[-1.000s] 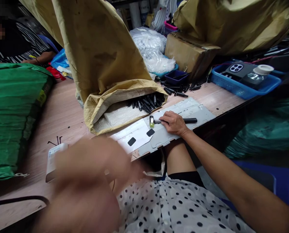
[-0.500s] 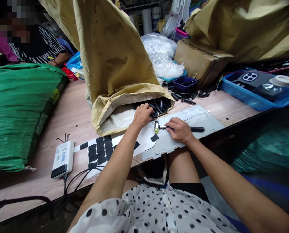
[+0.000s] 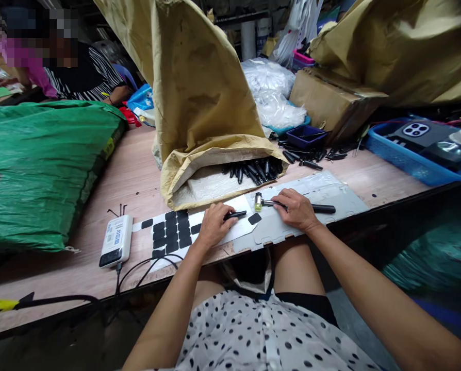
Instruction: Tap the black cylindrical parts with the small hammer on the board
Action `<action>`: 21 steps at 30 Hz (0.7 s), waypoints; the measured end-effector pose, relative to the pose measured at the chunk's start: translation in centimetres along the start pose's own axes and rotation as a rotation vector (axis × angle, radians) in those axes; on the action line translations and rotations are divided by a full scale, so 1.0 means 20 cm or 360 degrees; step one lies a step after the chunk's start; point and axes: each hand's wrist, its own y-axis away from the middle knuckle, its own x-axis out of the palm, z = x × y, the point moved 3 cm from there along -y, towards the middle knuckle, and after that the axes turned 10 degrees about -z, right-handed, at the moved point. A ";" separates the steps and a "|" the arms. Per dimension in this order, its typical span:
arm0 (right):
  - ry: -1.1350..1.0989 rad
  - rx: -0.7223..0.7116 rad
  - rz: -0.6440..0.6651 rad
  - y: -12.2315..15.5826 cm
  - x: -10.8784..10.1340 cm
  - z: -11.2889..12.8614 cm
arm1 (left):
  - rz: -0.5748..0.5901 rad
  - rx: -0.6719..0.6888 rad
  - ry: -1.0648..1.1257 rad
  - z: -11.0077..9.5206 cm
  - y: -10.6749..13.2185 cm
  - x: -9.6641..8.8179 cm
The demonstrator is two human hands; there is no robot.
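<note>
My left hand [image 3: 214, 224] is closed on a slim black cylindrical piece [image 3: 236, 214], held low over the white sheet [image 3: 230, 234]. Just right of it a small black rounded pad [image 3: 254, 218] lies loose. My right hand [image 3: 295, 207] grips the shaft of a small hammer [image 3: 323, 208], whose metal head has a yellowish face; the hammer is on or just above the grey board [image 3: 311, 190]. More black cylindrical pieces [image 3: 257, 171] fill the mouth of a brown paper sack [image 3: 207, 103]. Rows of black pads [image 3: 170, 234] lie left of my left hand.
A white power bank [image 3: 116, 239] with a cable sits at the left, beside a green sack [image 3: 40, 175]. At the right are a blue tray [image 3: 412, 167] with a phone, a cardboard box [image 3: 331, 98] and a dark blue basket [image 3: 303, 138]. Another person [image 3: 83, 77] sits far left.
My left hand has come out of the sack's mouth toward me with a black cylindrical piece in it. My right hand stays on the hammer. The view has shifted slightly left.
</note>
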 end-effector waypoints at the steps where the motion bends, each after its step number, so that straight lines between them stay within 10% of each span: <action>1: 0.0009 0.0003 0.0000 0.00 0.00 0.00 | -0.0032 -0.0021 0.0010 0.00 0.02 0.01; 12: 0.0047 -0.0105 0.0059 -0.02 -0.01 0.02 | -0.0088 -0.0215 0.0212 0.07 0.04 0.03; 21: -0.0622 0.0046 0.0018 -0.09 -0.05 0.42 | -0.0043 -0.0287 0.0230 0.06 0.04 0.03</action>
